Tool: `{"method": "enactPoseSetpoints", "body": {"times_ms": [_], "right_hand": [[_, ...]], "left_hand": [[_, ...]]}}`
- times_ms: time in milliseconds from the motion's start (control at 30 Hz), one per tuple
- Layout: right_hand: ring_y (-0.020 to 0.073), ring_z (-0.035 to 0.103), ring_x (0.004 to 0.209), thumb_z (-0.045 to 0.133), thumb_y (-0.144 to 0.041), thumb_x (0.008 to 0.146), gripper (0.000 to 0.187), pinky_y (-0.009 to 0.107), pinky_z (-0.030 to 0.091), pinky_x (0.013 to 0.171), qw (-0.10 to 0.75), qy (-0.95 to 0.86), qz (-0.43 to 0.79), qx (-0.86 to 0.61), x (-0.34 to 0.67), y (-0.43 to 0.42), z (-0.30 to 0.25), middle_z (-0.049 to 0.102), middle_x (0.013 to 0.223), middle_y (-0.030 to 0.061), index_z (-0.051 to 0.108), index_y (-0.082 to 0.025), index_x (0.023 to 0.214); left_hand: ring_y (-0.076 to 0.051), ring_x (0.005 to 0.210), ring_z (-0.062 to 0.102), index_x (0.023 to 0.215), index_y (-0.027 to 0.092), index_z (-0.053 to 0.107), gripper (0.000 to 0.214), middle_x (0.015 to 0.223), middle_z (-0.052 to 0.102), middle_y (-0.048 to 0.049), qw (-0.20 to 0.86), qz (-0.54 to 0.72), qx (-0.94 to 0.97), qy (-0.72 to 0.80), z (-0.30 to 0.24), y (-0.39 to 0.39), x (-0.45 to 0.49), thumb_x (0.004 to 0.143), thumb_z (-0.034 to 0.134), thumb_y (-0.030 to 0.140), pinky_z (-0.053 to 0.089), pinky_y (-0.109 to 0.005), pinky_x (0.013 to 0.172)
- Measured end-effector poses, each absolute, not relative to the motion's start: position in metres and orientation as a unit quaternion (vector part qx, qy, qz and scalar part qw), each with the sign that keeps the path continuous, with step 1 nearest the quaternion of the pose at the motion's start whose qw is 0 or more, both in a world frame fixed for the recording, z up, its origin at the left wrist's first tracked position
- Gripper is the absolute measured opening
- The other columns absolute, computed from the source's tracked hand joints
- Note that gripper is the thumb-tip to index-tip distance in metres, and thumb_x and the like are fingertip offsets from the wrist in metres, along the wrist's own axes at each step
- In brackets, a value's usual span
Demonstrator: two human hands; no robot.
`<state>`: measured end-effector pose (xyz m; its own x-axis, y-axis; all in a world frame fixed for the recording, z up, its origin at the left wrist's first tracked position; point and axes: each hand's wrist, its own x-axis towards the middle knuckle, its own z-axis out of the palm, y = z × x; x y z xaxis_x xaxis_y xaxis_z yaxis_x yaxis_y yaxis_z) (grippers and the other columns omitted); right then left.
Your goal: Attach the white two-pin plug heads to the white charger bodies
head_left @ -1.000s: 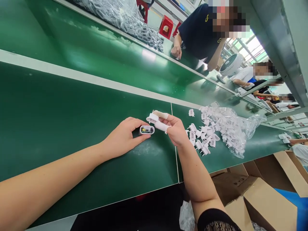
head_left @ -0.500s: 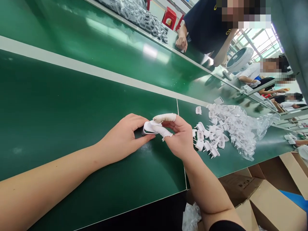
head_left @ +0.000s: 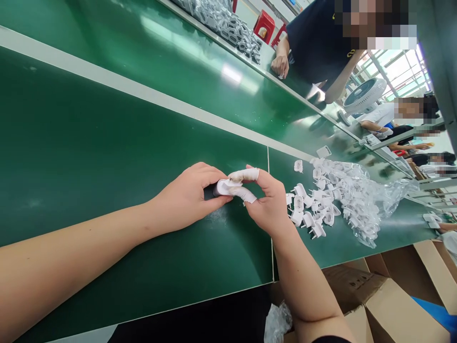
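Observation:
My left hand [head_left: 194,197] is closed, thumb and fingers gripping an oval housing with dark sides [head_left: 215,189]. Against its open end sits a white plug cover [head_left: 224,186], pinched by my right hand [head_left: 266,197] between thumb and forefinger. Both of those fingers wear white finger covers, a little soiled at the tips. A small metal pin shows beside the right forefinger's tip. The cover lies over the housing's end, but whether it is fully seated I cannot tell. The housing's lower part is hidden in my left palm.
Loose white plug covers [head_left: 307,209] with pins lie right of my right hand, beside a clear plastic bag [head_left: 360,205] of more. Grey oval housings [head_left: 228,28] are heaped across the bench. A co-worker's hand [head_left: 280,65] rests opposite. Cardboard boxes [head_left: 400,305] stand below right.
The white plug cover has come down onto the housing; the gap showing green inside is now covered. Both hands stay almost in place, and the view has shifted slightly.

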<state>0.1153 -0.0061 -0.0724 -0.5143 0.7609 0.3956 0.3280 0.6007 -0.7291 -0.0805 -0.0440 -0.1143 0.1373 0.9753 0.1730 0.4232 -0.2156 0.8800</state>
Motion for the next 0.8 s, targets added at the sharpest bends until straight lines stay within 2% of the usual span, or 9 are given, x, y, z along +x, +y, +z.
{"method": "enactPoseSetpoints", "body": {"times_ms": [67, 200, 333, 433, 633, 800], "right_hand": [[0.0155, 0.076, 0.085, 0.073, -0.021, 0.096, 0.008, 0.049, 0.049, 0.122, 0.368, -0.832, 0.26, -0.322, 0.115, -0.006, -0.074, 0.082, 0.098, -0.0034, 0.072, -0.029, 0.099], [0.0144, 0.077, 0.084, 0.068, -0.017, 0.098, 0.011, 0.049, 0.054, 0.118, 0.39, -0.854, 0.191, -0.286, 0.116, -0.006, -0.076, 0.083, 0.098, -0.0025, 0.07, -0.027, 0.103], [0.0149, 0.079, 0.086, 0.068, -0.014, 0.098, 0.011, 0.05, 0.056, 0.116, 0.408, -0.852, 0.192, -0.268, 0.117, -0.006, -0.074, 0.083, 0.097, -0.0015, 0.069, -0.025, 0.101], [0.0158, 0.08, 0.088, 0.069, -0.015, 0.098, 0.011, 0.051, 0.057, 0.116, 0.419, -0.836, 0.198, -0.294, 0.117, -0.006, -0.071, 0.083, 0.098, -0.0008, 0.069, -0.025, 0.101], [0.0145, 0.08, 0.086, 0.069, -0.016, 0.098, 0.009, 0.049, 0.054, 0.118, 0.378, -0.856, 0.193, -0.296, 0.115, -0.007, -0.07, 0.083, 0.097, -0.0017, 0.07, -0.025, 0.1], [0.0138, 0.079, 0.083, 0.07, -0.016, 0.098, 0.01, 0.047, 0.053, 0.119, 0.37, -0.869, 0.142, -0.298, 0.115, -0.006, -0.073, 0.082, 0.094, -0.0029, 0.07, -0.026, 0.102]], "left_hand": [[-0.033, 0.112, 0.065, 0.101, 0.03, 0.079, 0.032, 0.108, 0.08, -0.003, 0.345, 0.403, 0.671, 0.518, -0.115, -0.044, -0.081, 0.086, 0.068, 0.056, 0.055, -0.045, 0.096], [-0.031, 0.11, 0.065, 0.104, 0.029, 0.078, 0.032, 0.109, 0.079, -0.0034, 0.332, 0.415, 0.68, 0.505, -0.12, -0.047, -0.081, 0.091, 0.067, 0.056, 0.054, -0.044, 0.095], [-0.03, 0.109, 0.064, 0.109, 0.027, 0.077, 0.03, 0.11, 0.078, -0.0036, 0.318, 0.421, 0.694, 0.49, -0.121, -0.048, -0.082, 0.095, 0.067, 0.051, 0.053, -0.043, 0.094], [-0.03, 0.109, 0.063, 0.103, 0.024, 0.077, 0.028, 0.108, 0.078, -0.0049, 0.328, 0.403, 0.697, 0.494, -0.118, -0.048, -0.082, 0.094, 0.067, 0.049, 0.053, -0.043, 0.092], [-0.029, 0.108, 0.064, 0.112, 0.029, 0.078, 0.027, 0.108, 0.078, -0.0024, 0.309, 0.432, 0.699, 0.479, -0.124, -0.047, -0.082, 0.096, 0.067, 0.048, 0.053, -0.041, 0.092], [-0.03, 0.105, 0.064, 0.107, 0.027, 0.078, 0.027, 0.106, 0.079, -0.0029, 0.311, 0.434, 0.694, 0.483, -0.125, -0.047, -0.081, 0.095, 0.068, 0.048, 0.052, -0.042, 0.09]]}}
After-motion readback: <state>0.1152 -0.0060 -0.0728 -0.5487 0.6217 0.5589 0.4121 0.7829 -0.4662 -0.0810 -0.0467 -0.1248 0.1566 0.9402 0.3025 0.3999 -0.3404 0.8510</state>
